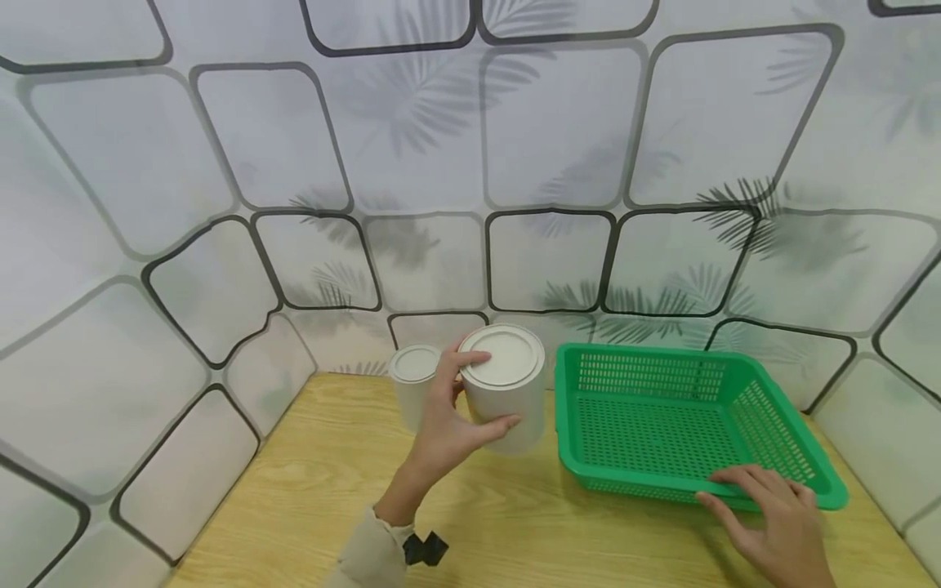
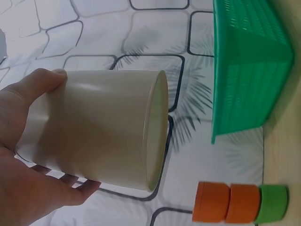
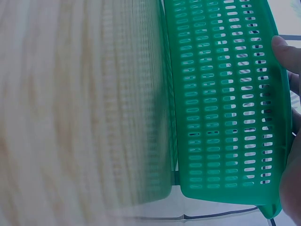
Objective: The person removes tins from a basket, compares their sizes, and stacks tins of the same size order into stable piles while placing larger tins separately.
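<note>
My left hand (image 1: 448, 437) grips a large white cup (image 1: 507, 416), its closed base up, thumb on the near side and fingers around the far side. Its open mouth faces down, raised over the table in the left wrist view. A stack of small pieces (image 2: 242, 203), two orange and one green, stands on the table beyond that mouth; the cup hides it in the head view. A smaller white cup (image 1: 415, 400) stands upside down just left of my left hand. My right hand (image 1: 779, 518) holds the near rim of a green plastic basket (image 1: 617, 478), fingers over the rim, thumb outside.
The basket sits at the right of the wood-grain table (image 1: 294, 482), with nothing inside it. A patterned wall covering (image 1: 426, 261) encloses the table's back and sides. A black strap piece (image 1: 426, 549) shows at the left sleeve (image 1: 371, 547).
</note>
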The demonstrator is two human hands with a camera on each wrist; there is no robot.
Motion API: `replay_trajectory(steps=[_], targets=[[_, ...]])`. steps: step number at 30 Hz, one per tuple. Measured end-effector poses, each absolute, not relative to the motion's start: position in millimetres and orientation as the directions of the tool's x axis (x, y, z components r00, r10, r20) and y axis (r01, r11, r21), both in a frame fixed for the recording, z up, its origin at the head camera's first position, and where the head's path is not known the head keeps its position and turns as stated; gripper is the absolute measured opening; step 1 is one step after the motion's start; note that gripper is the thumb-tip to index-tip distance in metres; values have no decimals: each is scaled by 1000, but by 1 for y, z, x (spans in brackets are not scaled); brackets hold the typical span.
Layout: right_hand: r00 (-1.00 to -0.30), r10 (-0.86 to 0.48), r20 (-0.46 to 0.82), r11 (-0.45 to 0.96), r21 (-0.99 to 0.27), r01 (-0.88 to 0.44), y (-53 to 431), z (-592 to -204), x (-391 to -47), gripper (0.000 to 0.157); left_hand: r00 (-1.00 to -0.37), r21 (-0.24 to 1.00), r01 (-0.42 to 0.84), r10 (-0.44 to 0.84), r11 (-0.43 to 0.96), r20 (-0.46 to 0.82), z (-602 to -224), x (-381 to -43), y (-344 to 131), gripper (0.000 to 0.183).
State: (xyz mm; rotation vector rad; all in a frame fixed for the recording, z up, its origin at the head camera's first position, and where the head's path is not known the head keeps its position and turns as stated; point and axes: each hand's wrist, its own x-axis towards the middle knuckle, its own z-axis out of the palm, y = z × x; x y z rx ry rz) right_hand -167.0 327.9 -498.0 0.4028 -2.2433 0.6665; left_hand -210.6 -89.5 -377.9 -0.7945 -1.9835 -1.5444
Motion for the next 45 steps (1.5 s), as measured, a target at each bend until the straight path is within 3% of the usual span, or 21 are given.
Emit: replay_trajectory(steps=[11,17,40,45], targets=[[-669,-91,738,812,-334,-479,327,-500,-169,36,-710,668,689,73,281,701,-398,-203,-134,80],[-678,-85,730,809,-346,-474,328,-497,-168,36,-759,702,614,28,361,650,-415,-200,-151,79],[-689,-74,721,823,-345,-450,328,-501,-168,36,-795,719,501,-73,481,603,-449,-180,-202,75],[-681,-81,728,818,-342,-463,329,-500,-168,35,-828,748,458,-76,480,556,-468,-185,-215,76]])
